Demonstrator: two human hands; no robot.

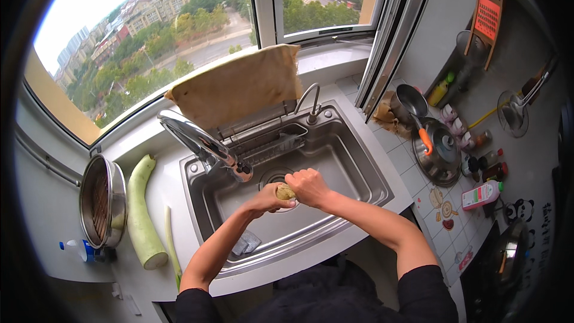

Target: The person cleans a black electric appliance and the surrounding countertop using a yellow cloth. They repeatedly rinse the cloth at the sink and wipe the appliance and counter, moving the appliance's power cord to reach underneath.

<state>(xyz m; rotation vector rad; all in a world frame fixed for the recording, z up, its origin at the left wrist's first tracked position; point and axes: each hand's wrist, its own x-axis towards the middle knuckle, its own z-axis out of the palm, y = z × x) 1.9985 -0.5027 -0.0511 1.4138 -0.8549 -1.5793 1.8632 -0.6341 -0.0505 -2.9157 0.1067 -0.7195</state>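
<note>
Over the stainless steel sink [332, 161], my left hand [268, 199] is curled around a small, wrinkled, yellowish-brown lump [285, 192], whose exact kind I cannot tell. My right hand [308, 186], closed in a fist, presses against the lump's right side; part of it may be between these fingers. Both hands are close together near the drain. The chrome faucet [242, 171] points down just left of them, and no water is seen running. A folded grey cloth [246, 242] lies in the sink's near left corner.
Left of the sink lie a long pale green gourd [144, 215] and a green onion stalk [168, 233], beside a metal steamer [117, 202]. A brown cloth [237, 89] hangs behind the faucet. Pans [435, 152], bottles [482, 195] and a stove [480, 273] stand to the right.
</note>
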